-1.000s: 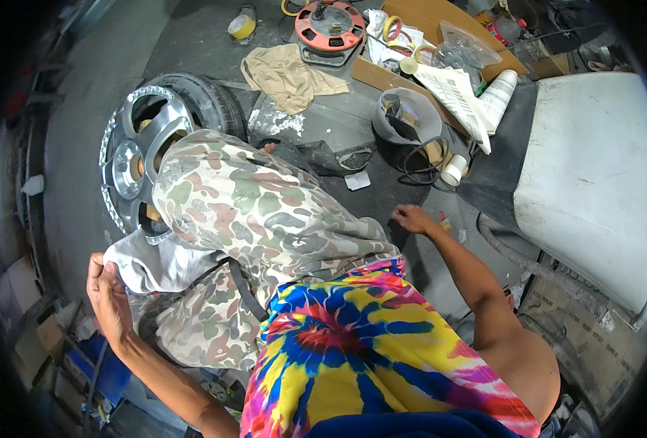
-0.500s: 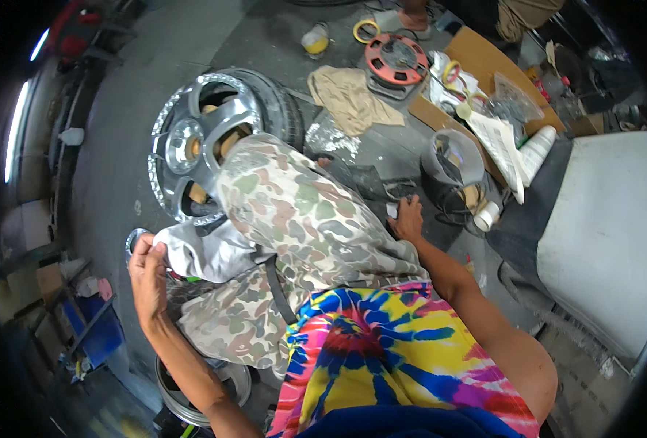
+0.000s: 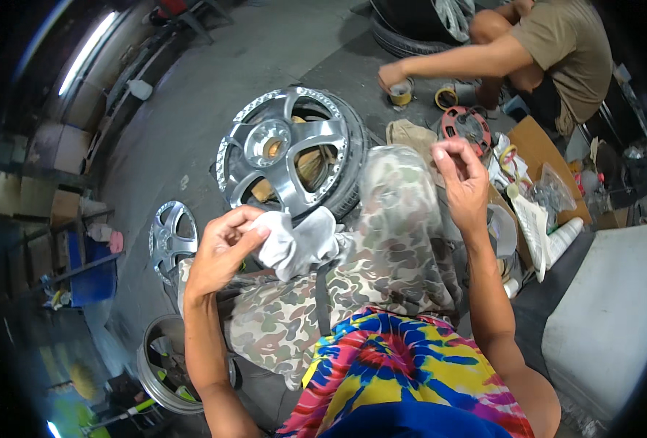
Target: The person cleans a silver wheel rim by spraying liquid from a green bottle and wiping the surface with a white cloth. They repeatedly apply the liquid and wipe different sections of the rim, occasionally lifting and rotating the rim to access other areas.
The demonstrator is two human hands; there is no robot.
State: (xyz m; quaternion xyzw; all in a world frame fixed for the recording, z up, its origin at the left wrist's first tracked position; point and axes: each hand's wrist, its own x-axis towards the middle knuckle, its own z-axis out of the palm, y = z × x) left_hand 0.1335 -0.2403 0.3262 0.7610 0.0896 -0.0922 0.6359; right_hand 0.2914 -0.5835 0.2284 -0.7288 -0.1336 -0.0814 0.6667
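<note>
My left hand (image 3: pixel 225 252) pinches one end of a pale grey-white cloth (image 3: pixel 294 244) between thumb and fingers. The rest of the cloth hangs over my camouflage-patterned trousers (image 3: pixel 280 306). Just beyond the cloth, a shiny five-spoke wheel rim (image 3: pixel 320 135) rests on a tire (image 3: pixel 353 128), with brownish pieces visible between its spokes. Raised above my right knee is my right hand (image 3: pixel 466 179). Its thumb and forefinger are curled together in a pinch; whatever sits between them, if anything, is too small to make out.
A co-worker (image 3: pixel 568 55) crouches at the far right, one hand at a small tape-banded container (image 3: pixel 401 93). Near them are a red reel (image 3: pixel 466 128), a tan cloth (image 3: pixel 409 136) and a cardboard box (image 3: pixel 550 157). Smaller rims (image 3: pixel 171 233) lie at left; a white panel (image 3: pixel 601 292) stands right.
My right hand has come up from beside a small white thing near the floor to above my knee. My left hand keeps its hold on the cloth. The view has shifted, bringing the co-worker in.
</note>
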